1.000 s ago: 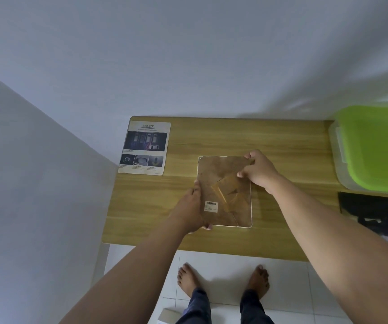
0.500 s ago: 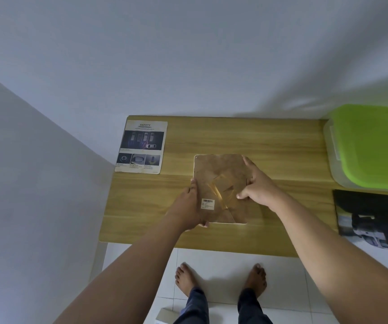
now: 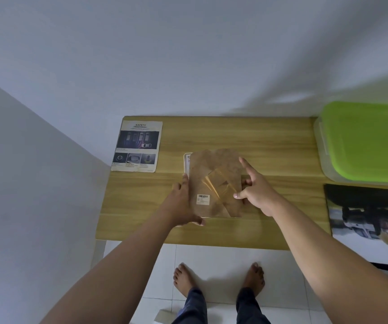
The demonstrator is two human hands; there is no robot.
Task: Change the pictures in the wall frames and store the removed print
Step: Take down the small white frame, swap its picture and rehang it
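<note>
A white picture frame (image 3: pixel 185 163) lies face down on the wooden table (image 3: pixel 270 146). Its brown backing board (image 3: pixel 214 169), with a barcode sticker and a folded stand, is blurred and shifted off the frame's top left corner, where a strip of paper shows. My left hand (image 3: pixel 181 202) holds the frame's left edge, thumb at the lower corner. At the board's right edge my right hand (image 3: pixel 258 195) grips the board, its index finger stretched out. A "SAFETY" print (image 3: pixel 137 146) lies flat at the table's back left.
A clear storage box with a green lid (image 3: pixel 366 141) stands at the back right. A large dark-and-white print (image 3: pixel 366 220) lies in front of it at the right edge. The table meets the wall behind and a wall at the left; my bare feet stand on white tiles below.
My right hand slid from the board's top right corner down its right edge. The board has come loose and shifted right, uncovering the frame's top left corner. My left hand stayed put.
</note>
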